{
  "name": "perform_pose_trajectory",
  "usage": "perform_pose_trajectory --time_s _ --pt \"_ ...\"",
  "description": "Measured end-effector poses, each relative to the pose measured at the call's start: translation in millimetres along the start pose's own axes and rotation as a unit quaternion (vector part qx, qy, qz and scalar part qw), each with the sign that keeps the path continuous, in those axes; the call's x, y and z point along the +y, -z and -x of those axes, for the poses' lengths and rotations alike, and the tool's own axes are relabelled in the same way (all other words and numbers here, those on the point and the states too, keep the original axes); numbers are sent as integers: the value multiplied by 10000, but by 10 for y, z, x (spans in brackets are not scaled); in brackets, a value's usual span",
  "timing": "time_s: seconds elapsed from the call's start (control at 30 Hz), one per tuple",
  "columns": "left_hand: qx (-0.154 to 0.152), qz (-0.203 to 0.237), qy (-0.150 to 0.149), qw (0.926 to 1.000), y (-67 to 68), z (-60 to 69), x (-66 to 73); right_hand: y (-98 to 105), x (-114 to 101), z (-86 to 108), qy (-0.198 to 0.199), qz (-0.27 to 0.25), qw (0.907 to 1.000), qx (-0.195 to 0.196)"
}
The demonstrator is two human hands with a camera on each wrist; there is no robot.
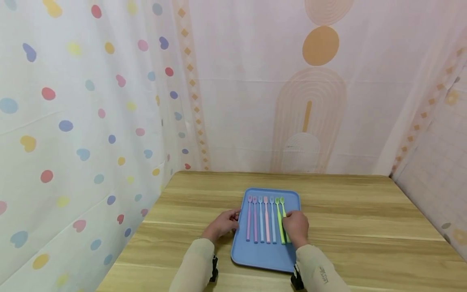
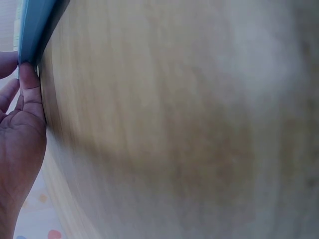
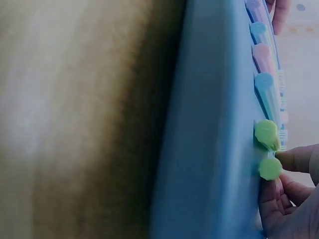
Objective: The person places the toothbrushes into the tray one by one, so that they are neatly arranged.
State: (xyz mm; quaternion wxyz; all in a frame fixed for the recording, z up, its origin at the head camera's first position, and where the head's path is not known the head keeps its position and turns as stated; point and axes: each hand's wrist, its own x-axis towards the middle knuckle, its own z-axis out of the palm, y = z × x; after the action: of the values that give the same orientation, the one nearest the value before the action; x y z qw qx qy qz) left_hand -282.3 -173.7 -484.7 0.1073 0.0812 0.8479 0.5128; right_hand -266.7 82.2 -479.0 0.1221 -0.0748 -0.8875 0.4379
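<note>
A blue tray (image 1: 263, 255) lies on the wooden table, holding a row of toothbrushes side by side with their heads at the far end. From left come two purple toothbrushes (image 1: 249, 221), then light blue ones either side of a pink toothbrush (image 1: 267, 223), then a green toothbrush (image 1: 280, 223). At the row's right end, my right hand (image 1: 297, 227) pinches another green toothbrush (image 3: 270, 169) between thumb and fingers, covering part of its handle. My left hand (image 1: 221, 224) grips the tray's left rim, as the left wrist view also shows at the tray edge (image 2: 37, 30).
The wooden table (image 1: 175, 227) extends to both sides of the tray. Behind it hangs a pale patterned curtain (image 1: 240, 121), and a dotted curtain (image 1: 91, 142) hangs along the left.
</note>
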Motion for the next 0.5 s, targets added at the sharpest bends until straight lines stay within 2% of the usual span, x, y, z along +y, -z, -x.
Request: perform_pose_trajectory --time_s 0.2,0.4,0.5 --pt "20 -140 -79 9999 -14 7 -16 43 17 -16 90 -13 9999 -61" --pt "112 -267 -264 9992 -49 -5 -1 157 111 -66 246 -100 9981 560" --pt "189 -288 -230 9991 -64 -7 -9 210 161 -95 152 -252 9979 583"
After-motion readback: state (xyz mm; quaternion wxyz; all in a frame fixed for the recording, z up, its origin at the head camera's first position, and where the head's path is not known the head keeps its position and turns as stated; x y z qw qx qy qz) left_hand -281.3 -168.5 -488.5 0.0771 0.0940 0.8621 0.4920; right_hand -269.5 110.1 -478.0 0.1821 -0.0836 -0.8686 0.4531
